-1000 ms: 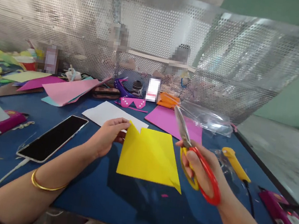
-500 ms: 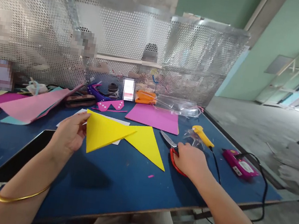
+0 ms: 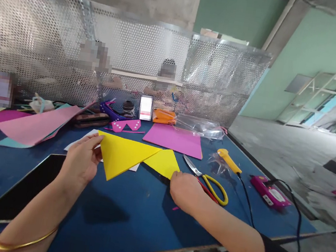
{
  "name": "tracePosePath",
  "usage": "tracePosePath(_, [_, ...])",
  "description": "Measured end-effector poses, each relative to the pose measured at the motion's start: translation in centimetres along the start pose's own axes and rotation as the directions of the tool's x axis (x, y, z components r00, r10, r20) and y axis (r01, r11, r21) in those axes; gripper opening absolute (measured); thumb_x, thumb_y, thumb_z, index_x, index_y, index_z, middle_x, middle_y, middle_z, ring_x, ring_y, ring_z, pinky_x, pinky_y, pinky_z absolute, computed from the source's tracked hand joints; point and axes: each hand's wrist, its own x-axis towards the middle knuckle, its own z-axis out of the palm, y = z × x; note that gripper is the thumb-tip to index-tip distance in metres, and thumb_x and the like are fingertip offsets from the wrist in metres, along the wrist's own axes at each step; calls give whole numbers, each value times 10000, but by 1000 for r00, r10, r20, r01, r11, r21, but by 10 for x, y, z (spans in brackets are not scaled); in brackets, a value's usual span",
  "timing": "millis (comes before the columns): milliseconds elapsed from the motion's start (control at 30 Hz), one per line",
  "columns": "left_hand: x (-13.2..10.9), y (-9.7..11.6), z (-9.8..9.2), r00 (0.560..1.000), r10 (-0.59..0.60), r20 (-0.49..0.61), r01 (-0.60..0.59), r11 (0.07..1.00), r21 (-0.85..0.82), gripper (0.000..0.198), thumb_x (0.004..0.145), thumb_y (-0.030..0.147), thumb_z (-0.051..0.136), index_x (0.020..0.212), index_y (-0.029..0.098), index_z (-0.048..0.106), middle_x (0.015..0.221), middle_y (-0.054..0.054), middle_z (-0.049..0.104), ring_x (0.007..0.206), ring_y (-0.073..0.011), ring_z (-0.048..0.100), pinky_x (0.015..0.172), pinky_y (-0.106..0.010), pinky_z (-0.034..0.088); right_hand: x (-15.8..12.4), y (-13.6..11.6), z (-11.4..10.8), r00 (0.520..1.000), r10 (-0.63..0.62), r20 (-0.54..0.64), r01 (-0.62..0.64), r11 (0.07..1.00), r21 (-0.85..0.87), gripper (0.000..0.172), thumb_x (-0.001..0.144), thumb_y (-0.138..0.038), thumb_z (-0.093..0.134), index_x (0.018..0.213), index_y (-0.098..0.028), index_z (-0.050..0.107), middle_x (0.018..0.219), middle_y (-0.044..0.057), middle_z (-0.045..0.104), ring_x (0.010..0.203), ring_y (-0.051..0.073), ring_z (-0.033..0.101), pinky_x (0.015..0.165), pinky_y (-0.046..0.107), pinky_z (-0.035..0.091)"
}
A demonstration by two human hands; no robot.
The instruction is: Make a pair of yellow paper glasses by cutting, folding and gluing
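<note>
Before a perforated screen (image 3: 149, 41), green wall (image 3: 327, 49) beyond, yellow sheet (image 3: 122, 153) over the blue surface (image 3: 141, 219), left hand (image 3: 83, 159) with grip pinching one corner, right hand (image 3: 186, 191) at the opposite end, its grip impossible to tell, scissors (image 3: 201, 175) just beside.

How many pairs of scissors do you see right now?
1: the scissors lie on the blue table beside the right hand, which partly hides them. More could be hidden under the pink sheets.
</note>
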Motion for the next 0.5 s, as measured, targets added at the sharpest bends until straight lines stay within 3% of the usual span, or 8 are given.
tracePosePath(167, [-1,2,0,996,-63,-69,55,993,-102,362,942,364,614,1244,169,581,1245,-97,611,1048,-229,634,874,-443,558,-6,16,-18,990,127,-68,-127,992,-4,326,959,-350,617,1219,-155,599,1174,92,646,970,210,661,819,398,567])
tracePosePath(233, [-2,1,1,994,-79,-78,68,989,-132,319,942,346,616,1199,158,598,1186,-86,631,985,-206,645,826,-408,570,-11,31,-38,976,164,-144,-166,986,-2,176,989,-191,495,1083,-139,635,833,66,697,752,184,677,650,283,491])
tracePosePath(300, [-2,-1,2,993,-90,-74,77,984,-159,198,917,266,639,1078,151,630,1049,-49,662,866,-162,656,729,-314,567,-11,48,-58,945,207,-252,-214,977,2,241,1003,-166,393,1059,-161,627,744,54,686,678,182,654,580,271,398])
tracePosePath(367, [-3,-3,3,993,-93,-65,80,981,-179,104,840,187,677,931,158,635,879,-5,667,731,-125,650,616,-225,525,-1,64,-73,890,266,-370,-282,959,12,290,1017,-198,341,1124,-143,605,760,83,689,697,219,658,588,295,382])
tracePosePath(500, [-6,-7,5,996,-83,-34,76,982,-171,215,679,207,750,847,177,620,774,11,676,613,-119,647,520,-190,478,48,89,-77,780,340,-525,-342,935,97,330,1022,-201,404,1305,-87,529,986,160,687,864,256,679,718,374,500])
